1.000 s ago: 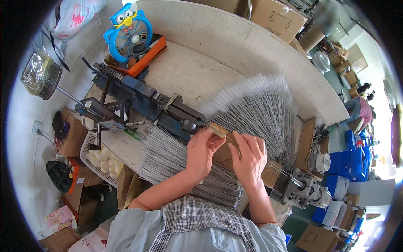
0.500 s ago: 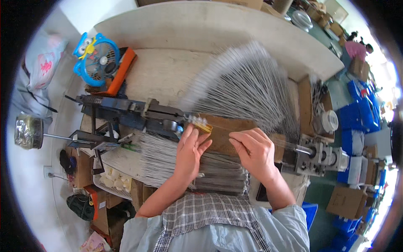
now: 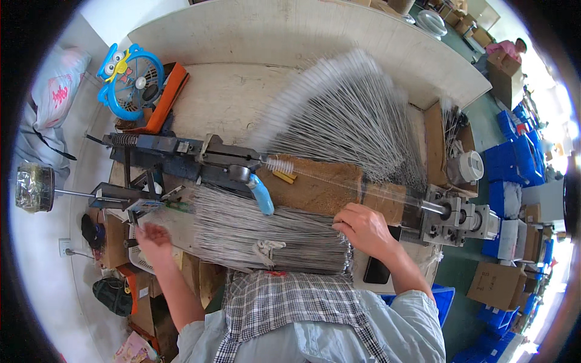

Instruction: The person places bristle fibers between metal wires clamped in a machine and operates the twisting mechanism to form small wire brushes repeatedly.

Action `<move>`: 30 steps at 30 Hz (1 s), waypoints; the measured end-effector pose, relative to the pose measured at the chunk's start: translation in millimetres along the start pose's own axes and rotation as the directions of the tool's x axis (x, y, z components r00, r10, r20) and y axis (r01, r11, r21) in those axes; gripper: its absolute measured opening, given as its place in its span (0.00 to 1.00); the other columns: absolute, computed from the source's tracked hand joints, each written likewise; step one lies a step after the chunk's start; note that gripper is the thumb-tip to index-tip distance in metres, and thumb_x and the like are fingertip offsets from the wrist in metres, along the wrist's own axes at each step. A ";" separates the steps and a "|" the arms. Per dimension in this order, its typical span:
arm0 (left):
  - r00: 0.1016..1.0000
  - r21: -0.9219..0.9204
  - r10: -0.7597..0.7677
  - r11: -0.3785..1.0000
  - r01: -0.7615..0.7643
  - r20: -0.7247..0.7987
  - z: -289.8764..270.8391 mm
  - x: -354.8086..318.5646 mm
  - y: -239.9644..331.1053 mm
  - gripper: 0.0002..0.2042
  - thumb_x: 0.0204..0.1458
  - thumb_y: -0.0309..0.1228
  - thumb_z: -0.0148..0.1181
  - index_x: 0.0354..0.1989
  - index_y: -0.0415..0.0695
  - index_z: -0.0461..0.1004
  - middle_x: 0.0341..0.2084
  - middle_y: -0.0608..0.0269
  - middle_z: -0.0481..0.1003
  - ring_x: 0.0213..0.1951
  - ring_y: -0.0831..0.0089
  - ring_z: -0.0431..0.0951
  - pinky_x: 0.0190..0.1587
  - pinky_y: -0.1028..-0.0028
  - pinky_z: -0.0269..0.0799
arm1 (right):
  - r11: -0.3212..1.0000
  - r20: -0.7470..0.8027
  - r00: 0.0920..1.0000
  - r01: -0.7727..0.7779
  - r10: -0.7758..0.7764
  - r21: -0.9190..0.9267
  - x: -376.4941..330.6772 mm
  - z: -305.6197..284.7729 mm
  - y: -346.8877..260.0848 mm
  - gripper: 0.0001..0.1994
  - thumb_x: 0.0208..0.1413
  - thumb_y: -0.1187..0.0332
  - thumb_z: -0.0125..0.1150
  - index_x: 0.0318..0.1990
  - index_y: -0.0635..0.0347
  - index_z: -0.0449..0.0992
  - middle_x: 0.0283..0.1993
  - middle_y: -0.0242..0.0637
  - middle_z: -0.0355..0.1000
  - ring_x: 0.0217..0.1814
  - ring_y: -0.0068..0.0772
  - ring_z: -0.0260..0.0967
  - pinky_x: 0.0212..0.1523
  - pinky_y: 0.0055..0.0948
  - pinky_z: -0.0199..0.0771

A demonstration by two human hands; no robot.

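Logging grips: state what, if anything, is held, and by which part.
Left hand: nothing visible. Right hand: at the right end of the near, thin grey wires; any grip cannot be told.

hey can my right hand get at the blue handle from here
Probably yes: between the right hand and the blue handle I see only the brown board and low-lying wires, nothing standing in the way.
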State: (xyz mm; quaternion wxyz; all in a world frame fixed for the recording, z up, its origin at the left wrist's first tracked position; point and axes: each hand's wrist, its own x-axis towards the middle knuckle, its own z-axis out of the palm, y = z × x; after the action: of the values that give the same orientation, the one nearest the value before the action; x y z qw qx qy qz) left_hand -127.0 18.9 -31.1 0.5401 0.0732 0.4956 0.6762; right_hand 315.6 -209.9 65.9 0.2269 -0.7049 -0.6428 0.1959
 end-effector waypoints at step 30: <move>0.644 0.665 -0.548 0.742 0.082 0.533 151.6 -231.4 -130.9 0.11 0.53 0.34 0.52 0.41 0.43 0.63 0.29 0.62 0.69 0.33 0.69 0.72 0.37 0.70 0.68 | 0.883 -0.433 0.901 -0.181 -0.028 -0.433 -35.2 -58.2 16.7 0.09 0.38 0.80 0.56 0.32 0.63 0.73 0.39 0.37 0.69 0.45 0.39 0.65 0.42 0.34 0.69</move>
State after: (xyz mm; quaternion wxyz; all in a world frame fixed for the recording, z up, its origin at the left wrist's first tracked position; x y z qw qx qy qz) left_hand 149.2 -87.1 47.3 0.7509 0.3935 0.4397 0.2967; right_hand 358.8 -250.1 103.5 0.1792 -0.7895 -0.5760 -0.1133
